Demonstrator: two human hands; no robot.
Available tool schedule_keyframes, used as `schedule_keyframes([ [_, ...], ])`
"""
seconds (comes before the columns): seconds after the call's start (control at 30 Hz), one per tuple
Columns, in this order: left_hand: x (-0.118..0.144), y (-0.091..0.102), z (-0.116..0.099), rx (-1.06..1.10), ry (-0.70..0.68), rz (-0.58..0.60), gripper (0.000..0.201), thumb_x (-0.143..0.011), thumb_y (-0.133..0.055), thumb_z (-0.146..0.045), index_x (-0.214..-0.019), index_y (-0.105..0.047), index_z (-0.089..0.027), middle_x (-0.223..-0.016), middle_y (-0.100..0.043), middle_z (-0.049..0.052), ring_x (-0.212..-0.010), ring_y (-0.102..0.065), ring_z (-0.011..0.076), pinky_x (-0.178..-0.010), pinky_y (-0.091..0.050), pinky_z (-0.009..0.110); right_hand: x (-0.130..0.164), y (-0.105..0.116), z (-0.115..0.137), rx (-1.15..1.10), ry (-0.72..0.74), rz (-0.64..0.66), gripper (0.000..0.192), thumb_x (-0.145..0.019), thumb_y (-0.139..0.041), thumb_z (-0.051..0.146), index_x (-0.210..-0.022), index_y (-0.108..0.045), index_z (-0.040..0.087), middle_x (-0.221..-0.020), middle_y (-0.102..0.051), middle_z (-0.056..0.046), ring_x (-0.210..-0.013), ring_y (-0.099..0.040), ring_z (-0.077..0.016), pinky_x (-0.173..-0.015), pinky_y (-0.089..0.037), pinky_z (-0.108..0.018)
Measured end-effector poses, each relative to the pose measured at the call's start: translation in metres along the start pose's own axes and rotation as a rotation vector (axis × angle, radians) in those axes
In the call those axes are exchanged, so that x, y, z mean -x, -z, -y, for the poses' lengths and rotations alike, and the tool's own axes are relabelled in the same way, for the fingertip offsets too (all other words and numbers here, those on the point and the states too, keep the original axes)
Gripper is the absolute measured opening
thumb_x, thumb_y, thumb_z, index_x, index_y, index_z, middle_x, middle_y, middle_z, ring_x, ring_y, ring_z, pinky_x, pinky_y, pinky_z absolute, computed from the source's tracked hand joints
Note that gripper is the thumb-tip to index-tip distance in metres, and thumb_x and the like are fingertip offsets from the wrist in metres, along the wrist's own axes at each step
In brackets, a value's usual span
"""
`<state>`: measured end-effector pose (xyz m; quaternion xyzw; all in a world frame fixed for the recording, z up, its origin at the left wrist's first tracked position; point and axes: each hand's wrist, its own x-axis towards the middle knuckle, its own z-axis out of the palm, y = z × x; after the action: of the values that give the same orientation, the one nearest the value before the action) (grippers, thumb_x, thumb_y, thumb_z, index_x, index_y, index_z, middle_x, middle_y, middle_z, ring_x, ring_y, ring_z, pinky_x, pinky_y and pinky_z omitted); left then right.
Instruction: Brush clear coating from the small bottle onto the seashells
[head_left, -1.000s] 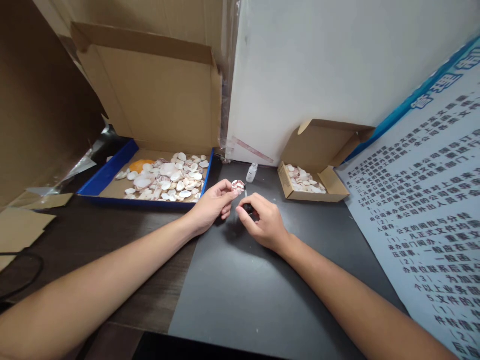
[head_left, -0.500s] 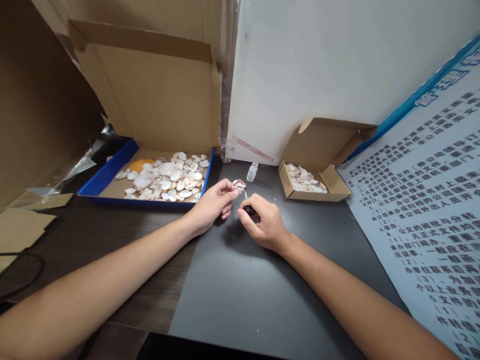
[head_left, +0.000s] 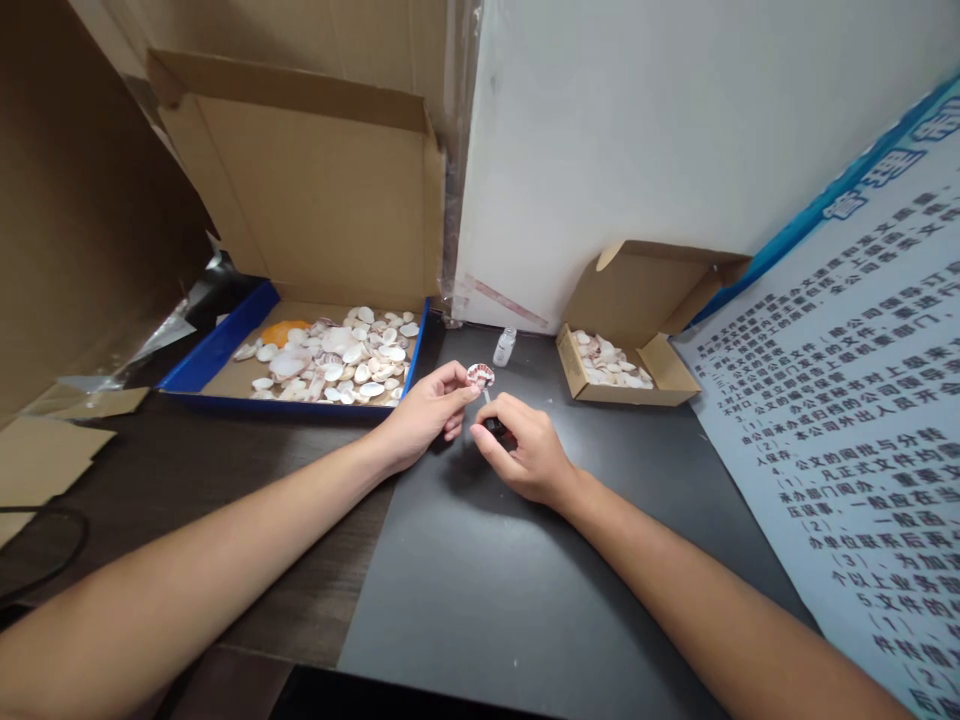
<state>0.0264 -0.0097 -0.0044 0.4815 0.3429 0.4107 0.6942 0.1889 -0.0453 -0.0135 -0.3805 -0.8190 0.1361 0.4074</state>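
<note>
Between thumb and fingers of my left hand (head_left: 430, 413) is a small reddish-brown and white seashell (head_left: 481, 376). My right hand (head_left: 525, 447) is closed around the black cap of a brush applicator (head_left: 487, 396), whose thin pale stem points up at the shell's lower edge. Whether the tip touches the shell I cannot tell; most of the cap is hidden by my fingers. Just behind the shell, a small clear glass bottle (head_left: 505, 346) with a pale label stands upright and uncapped on the dark mat.
To the left, a blue-edged cardboard box (head_left: 172, 375) with its lid raised holds many shells (head_left: 337, 355). A smaller open cardboard box (head_left: 630, 393) with shells stands at the right. Beside it leans a printed board (head_left: 847, 400); a white panel (head_left: 600, 130) rises behind.
My right hand and the applicator have shifted slightly left and up beneath the shell. The shell is turned a little in my left hand.
</note>
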Motion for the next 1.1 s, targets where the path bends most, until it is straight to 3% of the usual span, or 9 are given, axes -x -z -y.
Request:
schedule_keyframes([
  [0.13,0.0009,-0.0011,-0.0012,-0.003,0.007,-0.010,0.027,-0.080,-0.070,-0.030,-0.078,-0.045,-0.019,-0.062,-0.047,-0.009,-0.040,-0.033,0.0012,-0.037,-0.029,0.014,-0.0001,0.0002,-0.0004,0.000,-0.052,-0.060,0.011,-0.092,-0.051,0.026,-0.085,-0.058,0.021,-0.077,-0.061,-0.001,-0.065,-0.055,-0.0130,-0.057,-0.041,-0.024],
  [0.33,0.0006,-0.0009,-0.0004,-0.004,-0.005,0.002,0.026,-0.081,-0.068,-0.030,-0.078,-0.045,-0.019,-0.057,-0.041,-0.010,-0.039,-0.032,0.0020,-0.037,-0.028,0.014,0.0002,0.0006,0.0037,-0.017,0.067,0.010,0.010,-0.092,-0.051,0.025,-0.085,-0.058,0.021,-0.075,-0.062,-0.001,-0.064,-0.056,-0.0127,-0.057,-0.042,-0.024],
  [0.63,-0.0002,0.0000,0.0004,-0.060,-0.007,0.007,0.027,-0.081,-0.068,-0.034,-0.078,-0.046,-0.019,-0.059,-0.044,-0.009,-0.039,-0.032,0.0019,-0.037,-0.028,0.014,-0.0008,0.0016,0.0013,-0.029,0.002,-0.045,0.009,-0.092,-0.051,0.024,-0.085,-0.056,0.021,-0.077,-0.061,-0.001,-0.067,-0.057,-0.0131,-0.058,-0.043,-0.024],
  [0.73,0.0005,0.0000,0.0014,-0.102,-0.035,0.024,0.026,-0.082,-0.067,-0.035,-0.079,-0.046,-0.019,-0.058,-0.043,-0.009,-0.039,-0.032,0.0023,-0.037,-0.026,0.015,-0.0004,0.0012,0.0028,-0.068,0.053,0.011,0.010,-0.092,-0.051,0.023,-0.084,-0.057,0.021,-0.077,-0.062,-0.001,-0.066,-0.057,-0.0130,-0.061,-0.044,-0.025],
  [0.9,0.0006,0.0004,0.0033,-0.227,-0.069,0.065,0.027,-0.085,-0.063,-0.038,-0.079,-0.045,-0.019,-0.058,-0.043,-0.009,-0.039,-0.033,0.0038,-0.037,-0.025,0.017,-0.0003,0.0017,0.0029,-0.073,-0.015,-0.062,0.011,-0.093,-0.050,0.023,-0.084,-0.057,0.021,-0.079,-0.062,-0.002,-0.069,-0.057,-0.0140,-0.060,-0.044,-0.025],
  [1.1,0.0004,0.0005,0.0041,-0.301,-0.107,0.077,0.025,-0.086,-0.061,-0.037,-0.080,-0.045,-0.019,-0.058,-0.045,-0.009,-0.044,-0.035,0.0051,-0.043,-0.026,0.019,0.0006,0.0009,0.0082,-0.145,0.014,-0.039,0.013,-0.093,-0.048,0.019,-0.082,-0.056,0.020,-0.073,-0.061,0.000,-0.065,-0.056,-0.0124,-0.058,-0.042,-0.024],
])
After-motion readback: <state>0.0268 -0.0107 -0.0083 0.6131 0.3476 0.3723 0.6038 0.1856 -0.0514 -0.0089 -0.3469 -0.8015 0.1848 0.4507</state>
